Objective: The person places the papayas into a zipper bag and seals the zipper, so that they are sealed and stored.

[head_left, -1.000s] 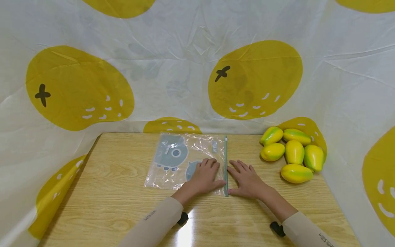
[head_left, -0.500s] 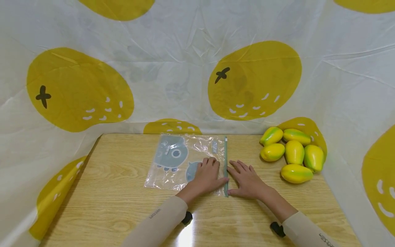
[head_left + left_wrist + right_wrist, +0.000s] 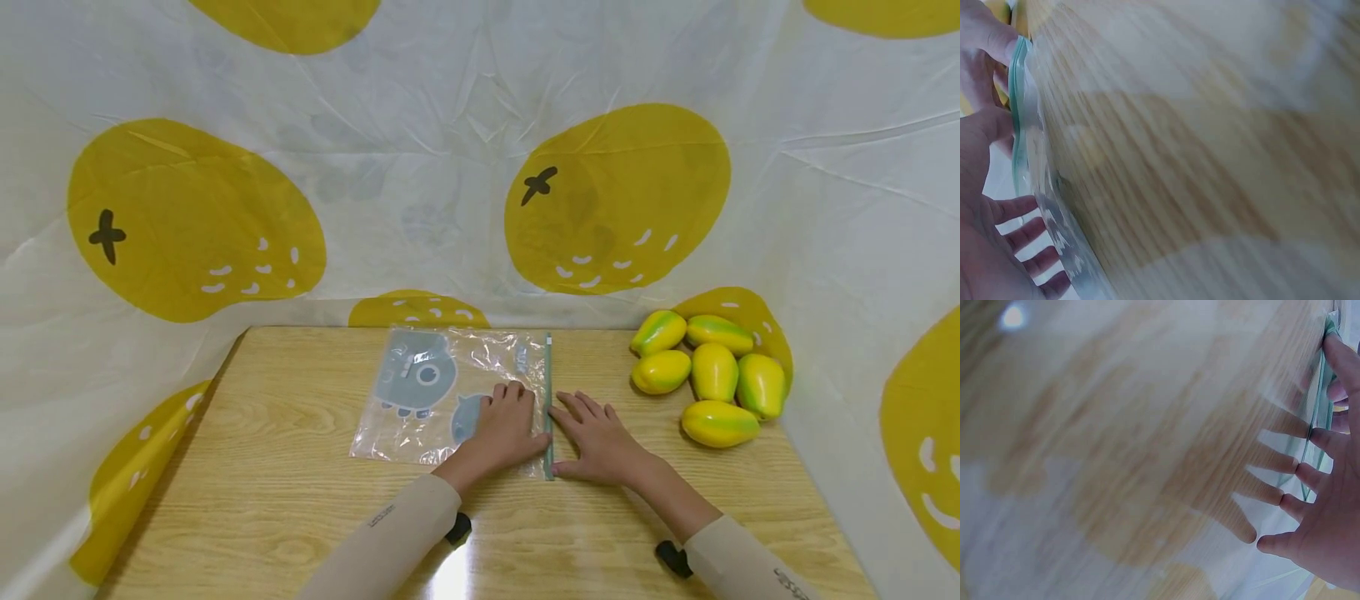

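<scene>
A clear plastic zipper bag with blue-grey cartoon prints lies flat on the wooden table. Its green zip strip runs along the right edge, with a small white slider at the far end. My left hand rests on the bag near that strip, its thumb reaching to the strip's edge. From the other side, my right hand touches the strip with its thumb and a fingertip, fingers spread on the table. The right wrist view shows the right hand's fingers extended against the tabletop.
Several yellow-green toy mangoes or papayas lie grouped at the table's back right, beyond the right hand. A white curtain with large yellow fruit prints encloses the back and sides of the table.
My left wrist and forearm have shifted slightly to the right, while the left fingers stay on the bag. The right hand, bag and fruit hold nearly the same places.
</scene>
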The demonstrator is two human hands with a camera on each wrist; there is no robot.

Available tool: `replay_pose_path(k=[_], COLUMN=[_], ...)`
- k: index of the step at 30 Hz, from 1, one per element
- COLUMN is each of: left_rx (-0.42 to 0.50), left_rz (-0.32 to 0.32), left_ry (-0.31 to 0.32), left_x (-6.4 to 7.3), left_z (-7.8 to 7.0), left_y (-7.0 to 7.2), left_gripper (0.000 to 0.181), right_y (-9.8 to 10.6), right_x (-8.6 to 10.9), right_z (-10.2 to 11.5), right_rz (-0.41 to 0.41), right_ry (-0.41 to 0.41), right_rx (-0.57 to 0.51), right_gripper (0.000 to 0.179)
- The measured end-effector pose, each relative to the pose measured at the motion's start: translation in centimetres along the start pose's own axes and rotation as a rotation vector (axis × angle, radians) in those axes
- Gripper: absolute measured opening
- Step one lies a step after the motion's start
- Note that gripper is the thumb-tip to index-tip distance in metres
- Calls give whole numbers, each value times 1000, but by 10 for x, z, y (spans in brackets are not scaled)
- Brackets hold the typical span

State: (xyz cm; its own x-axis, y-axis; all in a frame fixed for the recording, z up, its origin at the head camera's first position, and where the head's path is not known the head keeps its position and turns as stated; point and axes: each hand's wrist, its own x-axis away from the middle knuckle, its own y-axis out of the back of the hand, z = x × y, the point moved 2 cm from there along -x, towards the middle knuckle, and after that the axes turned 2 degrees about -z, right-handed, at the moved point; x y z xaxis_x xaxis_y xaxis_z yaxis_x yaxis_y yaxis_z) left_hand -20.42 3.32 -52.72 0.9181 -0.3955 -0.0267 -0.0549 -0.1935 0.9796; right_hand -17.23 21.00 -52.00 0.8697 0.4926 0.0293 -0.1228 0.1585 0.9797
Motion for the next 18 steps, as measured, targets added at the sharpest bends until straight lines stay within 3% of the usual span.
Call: replay_pose_path(k=[9, 18], left_rx=[-30, -10], left_rz=[-5, -12], left_ry=[23, -23], left_x=[-4, 1], left_z=[-2, 3], left_y=[-3, -1], left_gripper=[67, 67], right_y=[-2, -1], right_x=[-1, 0], right_z=[-2, 0], right_rz=[-1, -11], right_ry=[1, 2], right_rx=[10, 14], right_gripper=[93, 94])
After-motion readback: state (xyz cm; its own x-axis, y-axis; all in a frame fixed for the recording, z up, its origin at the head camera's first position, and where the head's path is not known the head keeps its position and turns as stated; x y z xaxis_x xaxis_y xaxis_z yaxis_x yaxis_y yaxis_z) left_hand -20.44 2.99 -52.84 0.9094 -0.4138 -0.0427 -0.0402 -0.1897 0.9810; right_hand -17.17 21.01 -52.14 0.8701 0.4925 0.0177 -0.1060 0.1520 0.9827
